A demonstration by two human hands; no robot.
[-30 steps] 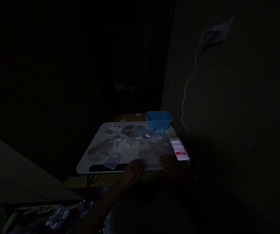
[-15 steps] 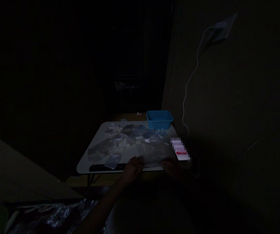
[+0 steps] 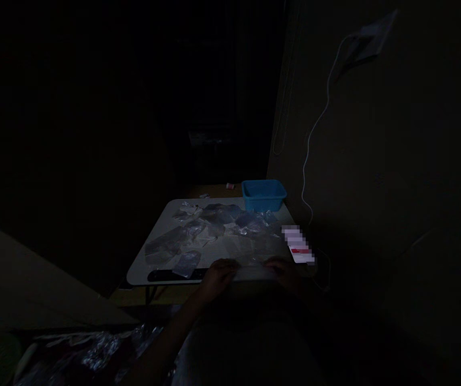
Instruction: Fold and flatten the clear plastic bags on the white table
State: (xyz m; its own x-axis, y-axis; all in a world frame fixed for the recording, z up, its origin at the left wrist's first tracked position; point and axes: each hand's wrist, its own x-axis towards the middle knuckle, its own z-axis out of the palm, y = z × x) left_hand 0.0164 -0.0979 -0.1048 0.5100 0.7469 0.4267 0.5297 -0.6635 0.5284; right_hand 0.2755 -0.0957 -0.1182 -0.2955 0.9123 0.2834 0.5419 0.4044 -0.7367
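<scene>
Two bare hands meet one pale plastic sheet (image 3: 253,273) at the near edge of a white table (image 3: 141,267): the left hand (image 3: 220,274) at its left side, the right hand (image 3: 282,272) at its right. Darkness hides the fingertips, so whether either grip is closed on it cannot be told. Beyond and leftward of the grip lie loose clear plastic pieces (image 3: 166,244); farther off stands a blue basin (image 3: 263,203). Just right of the right hand glows a lit screen (image 3: 298,245).
</scene>
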